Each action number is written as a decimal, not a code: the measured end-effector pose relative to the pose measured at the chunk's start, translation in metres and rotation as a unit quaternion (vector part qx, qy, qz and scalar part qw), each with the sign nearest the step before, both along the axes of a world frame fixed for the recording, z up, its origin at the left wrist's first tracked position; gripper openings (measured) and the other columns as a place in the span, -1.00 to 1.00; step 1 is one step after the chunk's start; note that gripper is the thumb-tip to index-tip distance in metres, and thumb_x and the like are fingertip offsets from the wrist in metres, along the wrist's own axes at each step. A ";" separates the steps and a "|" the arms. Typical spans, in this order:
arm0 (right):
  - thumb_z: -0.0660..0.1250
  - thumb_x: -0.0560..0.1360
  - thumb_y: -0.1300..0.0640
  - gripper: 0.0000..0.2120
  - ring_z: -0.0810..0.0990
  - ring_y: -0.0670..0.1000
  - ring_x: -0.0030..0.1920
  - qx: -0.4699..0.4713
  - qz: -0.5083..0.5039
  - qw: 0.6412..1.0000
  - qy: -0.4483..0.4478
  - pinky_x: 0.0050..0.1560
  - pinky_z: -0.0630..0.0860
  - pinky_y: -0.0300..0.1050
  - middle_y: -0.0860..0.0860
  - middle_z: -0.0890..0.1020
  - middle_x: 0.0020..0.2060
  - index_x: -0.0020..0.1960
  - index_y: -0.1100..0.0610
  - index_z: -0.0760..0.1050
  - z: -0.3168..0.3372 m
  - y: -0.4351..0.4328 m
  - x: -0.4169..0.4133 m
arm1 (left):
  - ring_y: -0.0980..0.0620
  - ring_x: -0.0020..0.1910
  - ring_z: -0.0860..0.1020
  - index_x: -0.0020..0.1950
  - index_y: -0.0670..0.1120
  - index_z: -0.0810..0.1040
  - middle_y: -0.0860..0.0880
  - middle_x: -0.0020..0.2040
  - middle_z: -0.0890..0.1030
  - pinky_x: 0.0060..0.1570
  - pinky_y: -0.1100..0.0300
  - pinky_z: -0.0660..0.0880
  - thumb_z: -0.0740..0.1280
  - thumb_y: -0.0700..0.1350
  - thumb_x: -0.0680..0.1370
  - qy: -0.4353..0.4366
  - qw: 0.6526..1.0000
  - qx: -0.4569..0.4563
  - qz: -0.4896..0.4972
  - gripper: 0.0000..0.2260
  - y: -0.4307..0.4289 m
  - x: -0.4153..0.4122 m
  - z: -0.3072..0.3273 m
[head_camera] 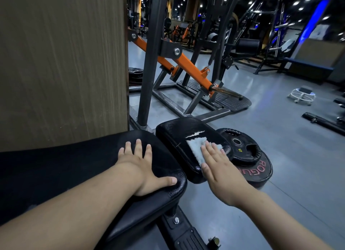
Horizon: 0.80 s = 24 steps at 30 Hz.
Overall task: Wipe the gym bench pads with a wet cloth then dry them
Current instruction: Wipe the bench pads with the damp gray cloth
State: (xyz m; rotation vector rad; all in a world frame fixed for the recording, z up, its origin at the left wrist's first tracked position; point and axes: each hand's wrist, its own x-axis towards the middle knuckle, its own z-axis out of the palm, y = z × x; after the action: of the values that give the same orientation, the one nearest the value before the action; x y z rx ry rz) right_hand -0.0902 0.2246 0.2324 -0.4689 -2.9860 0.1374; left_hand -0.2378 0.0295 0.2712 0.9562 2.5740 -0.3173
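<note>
Cloth (197, 149), lower centre on the torn small pad (173, 134), looks soft and limp, so my right hand (222, 169) presses it flat-fingered rather than pinching; left hand (141, 164) rests flat, gripping nothing, on the long pad (56, 165).

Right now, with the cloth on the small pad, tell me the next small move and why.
Probably slide the right hand and cloth forward along the small pad, lightly over the tear: the cloth lies flat just below it, the pad's far end is uncovered, and the left hand rests on the long pad.
</note>
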 end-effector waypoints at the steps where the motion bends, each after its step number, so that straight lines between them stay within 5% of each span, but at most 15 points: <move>1: -0.37 0.55 -0.20 -0.29 -0.27 -0.04 0.57 0.008 0.006 1.000 -0.008 0.45 -0.41 -0.25 -0.02 -0.21 0.58 0.61 0.11 -0.16 0.001 -0.001 -0.003 | -0.28 0.55 -0.31 0.57 -0.06 -0.37 -0.18 0.57 -0.36 0.54 -0.15 -0.22 -0.06 0.66 0.29 0.000 1.000 -0.001 0.001 0.14 0.000 0.000 0.000; 5: -0.41 0.53 -0.27 -0.23 -0.23 0.05 0.58 0.025 0.050 0.997 -0.044 0.50 -0.33 -0.14 0.04 -0.18 0.59 0.61 0.14 -0.17 0.007 -0.013 -0.024 | -0.29 0.55 -0.31 0.57 -0.06 -0.37 -0.18 0.57 -0.37 0.54 -0.14 -0.21 -0.06 0.66 0.29 0.001 1.000 -0.006 0.007 0.15 0.003 -0.001 0.000; 10: -0.10 0.68 0.02 -0.43 -0.18 0.17 0.58 0.062 0.062 0.992 -0.092 0.55 -0.22 -0.02 0.18 -0.16 0.59 0.60 0.21 -0.19 0.016 -0.024 -0.079 | -0.29 0.55 -0.31 0.58 -0.06 -0.36 -0.19 0.57 -0.36 0.54 -0.15 -0.21 -0.04 0.66 0.29 0.003 1.000 -0.004 0.007 0.14 0.003 -0.001 -0.001; 14: -0.05 0.68 0.02 -0.41 -0.14 0.19 0.58 0.056 0.058 0.990 -0.112 0.56 -0.16 0.06 0.20 -0.12 0.59 0.60 0.23 -0.17 0.022 -0.016 -0.135 | -0.30 0.55 -0.32 0.58 -0.06 -0.35 -0.20 0.57 -0.35 0.53 -0.16 -0.22 -0.03 0.66 0.29 0.006 1.000 -0.002 0.005 0.15 0.002 -0.002 -0.001; 24: 0.06 0.62 -0.05 -0.57 0.34 0.14 0.40 0.037 0.111 0.986 -0.117 0.47 0.02 0.13 0.11 0.43 0.36 0.43 0.06 0.33 0.030 0.011 -0.203 | -0.32 0.53 -0.34 0.57 -0.08 -0.37 -0.22 0.56 -0.38 0.53 -0.18 -0.22 -0.04 0.66 0.30 0.011 1.000 0.008 -0.008 0.15 0.000 -0.003 -0.004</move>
State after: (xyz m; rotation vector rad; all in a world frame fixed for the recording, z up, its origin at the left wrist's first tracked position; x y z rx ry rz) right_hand -0.2934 0.2357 0.2619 -0.1501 -3.2535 -0.0121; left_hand -0.2411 0.0299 0.2668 0.9846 2.5935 -0.3151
